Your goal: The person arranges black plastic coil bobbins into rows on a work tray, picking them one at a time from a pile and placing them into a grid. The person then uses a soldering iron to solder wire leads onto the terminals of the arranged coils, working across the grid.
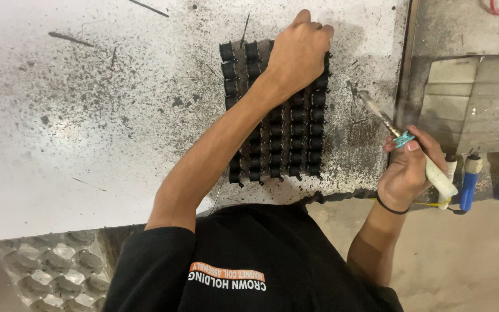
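A person in a black shirt leans over a white worktop speckled with dark scorch marks and grit. A block of small black coils, set in neat rows and columns, lies near the middle of the worktop and serves as the landmark here. Below and far left of the coils, off the worktop's edge, sits a clear moulded plastic tray with rounded pockets. The left hand reaches across the coils, forearm lying over several rows and hiding them; its fingers curl down over the block's far edge, pressing on it. Just right of the coils, the right hand is closed in a pen-like grip around a soldering iron, white-handled with a teal collar, its metal tip pointing up and left towards the block without touching it. A black band circles that wrist. Further right stand blue-and-white tool handles.
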